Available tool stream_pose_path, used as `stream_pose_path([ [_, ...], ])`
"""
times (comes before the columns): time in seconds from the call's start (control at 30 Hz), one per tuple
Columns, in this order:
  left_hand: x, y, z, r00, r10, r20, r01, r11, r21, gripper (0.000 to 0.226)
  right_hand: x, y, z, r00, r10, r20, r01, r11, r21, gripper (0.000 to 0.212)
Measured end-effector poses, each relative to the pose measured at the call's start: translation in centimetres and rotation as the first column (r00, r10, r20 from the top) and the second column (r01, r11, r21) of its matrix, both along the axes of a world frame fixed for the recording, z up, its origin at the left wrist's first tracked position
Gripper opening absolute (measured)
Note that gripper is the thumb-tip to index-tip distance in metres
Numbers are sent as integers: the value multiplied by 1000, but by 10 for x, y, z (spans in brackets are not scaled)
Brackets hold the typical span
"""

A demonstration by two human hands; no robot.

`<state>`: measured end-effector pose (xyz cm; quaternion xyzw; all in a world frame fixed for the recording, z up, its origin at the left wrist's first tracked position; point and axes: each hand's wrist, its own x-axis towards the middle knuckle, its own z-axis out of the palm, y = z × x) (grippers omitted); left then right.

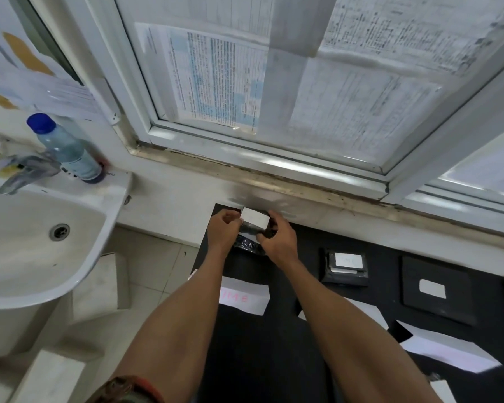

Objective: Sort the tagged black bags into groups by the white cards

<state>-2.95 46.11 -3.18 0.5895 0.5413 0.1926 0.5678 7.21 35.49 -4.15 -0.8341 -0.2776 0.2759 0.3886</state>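
A black bench [245, 359] runs under a paper-covered white-framed window [146, 91], beside a white ceramic sink [26, 257] bearing one blue-capped clear plastic bottle [67, 149]. At its far left corner the left hand [223, 231] and right hand [280, 239] curl their fingers round one glossy, crinkled black plastic bag [249, 245], pinching its white rectangular tag [254, 218] by either edge. To the right lie one small stack of tagged black bags [346, 267] and one flat tagged black bag [437, 292], with at least four white paper cards [245, 298] nearer the person.

The black bag [248, 245] (tag [254, 218] unreadable) is mostly hidden.
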Motion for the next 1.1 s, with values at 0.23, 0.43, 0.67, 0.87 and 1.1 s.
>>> stream_pose_path([
  [0.23, 1, 1, 1, 1000, -15, -25, 16, 999, 33, 19, 6, -4, -2, 996, 46, 78, -40, 997, -72, 76],
  [0.43, 1, -1, 0, 1000, -6, -25, 8, 998, 67, 20, 10, -7, -6, 994, 43, 102, -37, 997, -63, 77],
  [0.67, 15, -26, 20, 995, 92, -41, -84, 982, 168, 26, 16, -32, 11, 990, 35, 135, -36, 999, 1, 77],
  [0.87, 48, -95, 47, 998, 59, 9, -60, 952, 302, 24, 47, -106, 42, 989, -33, 145, 33, 999, 6, 73],
  [1.1, 87, -246, 58, 967, -230, -107, 253, 893, 371, 23, 89, -272, 55, 972, -130, 195, 140, 989, -43, 62],
])
